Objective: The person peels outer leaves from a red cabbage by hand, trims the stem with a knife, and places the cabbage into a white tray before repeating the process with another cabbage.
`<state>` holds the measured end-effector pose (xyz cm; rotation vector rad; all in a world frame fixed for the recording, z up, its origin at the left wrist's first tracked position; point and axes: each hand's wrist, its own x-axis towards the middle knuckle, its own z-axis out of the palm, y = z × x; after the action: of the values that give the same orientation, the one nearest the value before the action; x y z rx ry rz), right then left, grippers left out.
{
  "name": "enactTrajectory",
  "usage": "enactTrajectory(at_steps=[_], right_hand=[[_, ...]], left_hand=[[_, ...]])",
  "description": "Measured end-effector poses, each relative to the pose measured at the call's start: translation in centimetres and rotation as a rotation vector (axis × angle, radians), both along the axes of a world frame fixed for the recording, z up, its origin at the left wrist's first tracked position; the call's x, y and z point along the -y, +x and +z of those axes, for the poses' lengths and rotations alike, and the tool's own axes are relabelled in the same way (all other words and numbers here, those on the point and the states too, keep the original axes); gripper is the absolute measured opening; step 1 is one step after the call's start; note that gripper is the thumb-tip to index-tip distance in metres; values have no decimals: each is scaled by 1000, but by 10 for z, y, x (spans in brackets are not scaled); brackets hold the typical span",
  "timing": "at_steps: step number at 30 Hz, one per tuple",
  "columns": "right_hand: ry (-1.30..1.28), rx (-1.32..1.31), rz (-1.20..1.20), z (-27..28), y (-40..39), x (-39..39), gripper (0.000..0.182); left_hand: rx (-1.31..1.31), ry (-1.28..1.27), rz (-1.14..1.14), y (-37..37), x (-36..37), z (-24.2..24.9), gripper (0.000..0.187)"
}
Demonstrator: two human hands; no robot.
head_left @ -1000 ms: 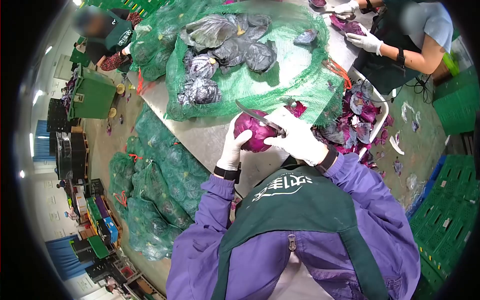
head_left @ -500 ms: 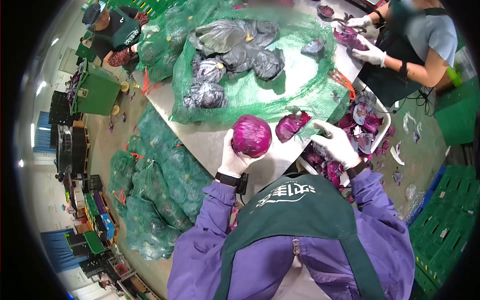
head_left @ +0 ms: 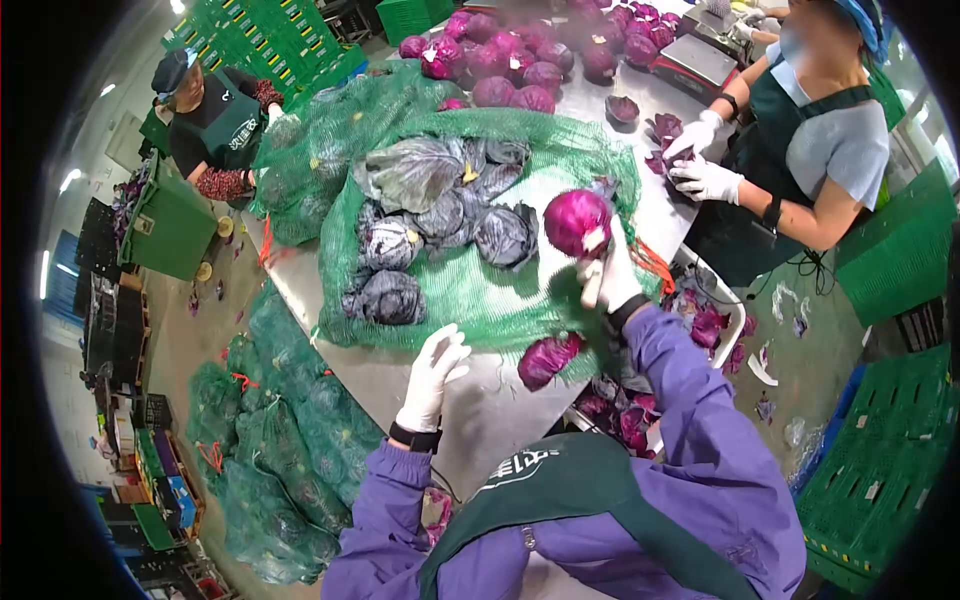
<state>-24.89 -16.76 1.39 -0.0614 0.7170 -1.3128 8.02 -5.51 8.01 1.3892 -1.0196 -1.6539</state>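
My right hand [head_left: 615,272], in a white glove, grips a shiny peeled red cabbage [head_left: 578,223] from its near right side, above the green net bag. My left hand [head_left: 434,378], also gloved, is raised over the metal table edge with fingers apart and nothing in it. Several dull purple cabbages with outer leaves [head_left: 390,243] lie on the spread green net [head_left: 470,300]. A loose purple leaf piece [head_left: 549,360] rests on the metal table [head_left: 490,405] between my hands.
Peeled cabbages [head_left: 495,60] are piled at the table's far side near a scale [head_left: 697,62]. One co-worker [head_left: 820,130] handles leaves at right, another person [head_left: 215,125] stands far left. A white bin of leaves [head_left: 735,330] is right; filled net bags [head_left: 290,440] lie left.
The peeled cabbage has passed from my left hand to my right and moved forward and right. My left hand has opened. The view has shifted, showing more of the far table.
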Motion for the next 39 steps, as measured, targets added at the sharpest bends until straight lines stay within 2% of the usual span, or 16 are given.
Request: enactTrajectory(at_steps=[4, 8, 12, 14, 15, 16, 18, 20, 22, 24, 27, 31, 34, 36, 38, 39], right_hand=[[-10, -136, -204, 17, -37, 113, 55], [15, -341, -19, 34, -36, 151, 46], [-397, -1117, 352, 1, 15, 160, 37], [-646, -1777, 398, -26, 40, 168, 40], [-679, -1823, 552, -9, 54, 164, 41], [-854, -2200, 462, 6, 59, 144, 40], [-668, -2002, 631, 2, 70, 127, 36], [-787, -1689, 644, -2, 77, 90, 27], [-892, -1219, 430, -28, 91, 47, 32], [-333, -870, 674, 18, 107, -3, 34], [-280, -810, 491, 2, 120, -47, 32], [-332, -490, 731, 64, 84, -107, 19], [-228, -547, 692, 64, 73, -149, 15], [-153, -700, 573, 30, 58, -165, 21], [-88, -902, 236, 5, 62, -170, 28], [-259, -1220, 214, -8, 62, -165, 34]], left_hand=[[-35, 88, 74, 19, 15, -15, 46], [3, 137, 71, 8, 38, -26, 45], [-96, 139, 27, -16, 66, -49, 43], [-225, 71, -54, -27, 80, -62, 43], [-224, 80, -48, -31, 87, -72, 43], [-280, 114, 2, -34, 94, -82, 44], [-339, 150, 59, -36, 100, -88, 47], [-411, 263, 273, -32, 101, -89, 60], [-308, 507, 289, -31, 105, -85, 89], [-246, 505, 371, -30, 95, -95, 93], [-260, 416, 387, -25, 71, -101, 91], [-162, 16, 325, -27, 7, -93, 84], [101, -115, 209, -24, -52, -62, 72], [415, -465, 26, -21, -74, -73, 71], [394, -329, 21, -22, -89, -96, 71], [378, -204, 0, -22, -91, -96, 71]])
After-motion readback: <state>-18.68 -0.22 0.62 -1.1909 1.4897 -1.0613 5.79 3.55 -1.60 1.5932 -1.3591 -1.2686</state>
